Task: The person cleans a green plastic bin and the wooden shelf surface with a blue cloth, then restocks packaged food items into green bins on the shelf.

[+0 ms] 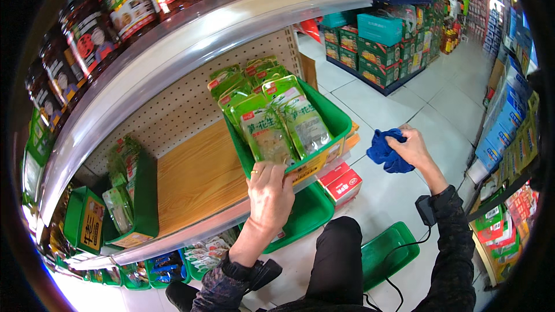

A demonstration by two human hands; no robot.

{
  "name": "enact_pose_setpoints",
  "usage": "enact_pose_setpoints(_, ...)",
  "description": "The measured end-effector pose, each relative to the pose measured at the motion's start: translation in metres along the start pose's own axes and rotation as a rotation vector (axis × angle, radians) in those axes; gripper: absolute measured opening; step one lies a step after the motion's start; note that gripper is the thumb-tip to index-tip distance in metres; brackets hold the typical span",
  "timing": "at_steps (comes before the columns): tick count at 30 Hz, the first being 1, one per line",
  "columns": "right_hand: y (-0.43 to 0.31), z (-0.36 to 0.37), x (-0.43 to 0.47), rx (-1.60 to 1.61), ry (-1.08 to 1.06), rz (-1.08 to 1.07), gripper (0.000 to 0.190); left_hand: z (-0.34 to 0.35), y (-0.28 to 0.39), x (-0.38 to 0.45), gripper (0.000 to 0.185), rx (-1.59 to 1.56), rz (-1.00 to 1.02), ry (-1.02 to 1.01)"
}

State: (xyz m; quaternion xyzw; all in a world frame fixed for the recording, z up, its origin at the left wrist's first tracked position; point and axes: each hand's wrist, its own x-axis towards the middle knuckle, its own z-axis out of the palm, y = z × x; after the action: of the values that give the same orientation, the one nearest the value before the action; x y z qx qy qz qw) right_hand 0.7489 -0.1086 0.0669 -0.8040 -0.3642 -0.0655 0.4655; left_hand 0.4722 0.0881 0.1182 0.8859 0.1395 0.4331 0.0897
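My left hand (269,197) grips the front rim of a green plastic bin (336,117) at the right end of a wood-grain shelf (199,169). Several green-and-clear snack packets (266,130) stand in that bin, and a yellow label strip runs along its front. My right hand (409,147) is held out over the floor, to the right of the shelf, with a crumpled blue cloth (390,151) pinched in its fingers. To the left of the bin, the wood surface lies bare up to another green bin (145,203) of packets.
Dark sauce jars (86,34) line the shelf above. Low down are a green bin (303,216), a red box (340,184) and a green tray (390,251) on the tiled floor. Stacked cartons (377,56) stand beyond; blue boxes (498,134) border the aisle's right side. A black cable (403,247) hangs from my right wrist.
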Motion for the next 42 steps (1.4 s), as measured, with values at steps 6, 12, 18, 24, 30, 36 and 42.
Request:
enact_pose_setpoints(6,-0.011,0.021,0.0,0.038,-0.126,0.012,0.055,0.047,-0.002,0.025,0.018,0.072,-0.042,0.013)
enact_pose_setpoints(12,-0.034,0.037,0.013,-0.02,-0.211,-0.196,0.069,0.067,0.001,0.036,0.023,0.174,-0.075,-0.038)
enact_pose_setpoints(18,-0.065,0.046,0.02,0.01,-0.439,-0.007,0.068,0.06,-0.013,0.032,0.022,0.198,0.002,-0.086)
enact_pose_setpoints(24,-0.075,0.018,-0.009,-0.027,-0.477,-0.083,0.035,0.001,-0.009,0.002,0.055,0.122,0.08,-0.054)
enact_pose_setpoints(30,-0.211,0.037,-0.041,0.265,-0.498,-0.278,0.021,-0.139,-0.082,-0.094,0.062,0.296,0.059,0.193)
enact_pose_setpoints(36,-0.357,0.159,-0.05,0.223,-0.414,-0.847,0.027,-0.251,-0.128,-0.152,0.057,0.671,-0.246,0.347)
enact_pose_setpoints(42,-0.363,0.361,-0.058,-0.249,-1.023,-1.212,0.044,-0.283,-0.176,-0.174,0.055,0.659,-0.424,0.163)
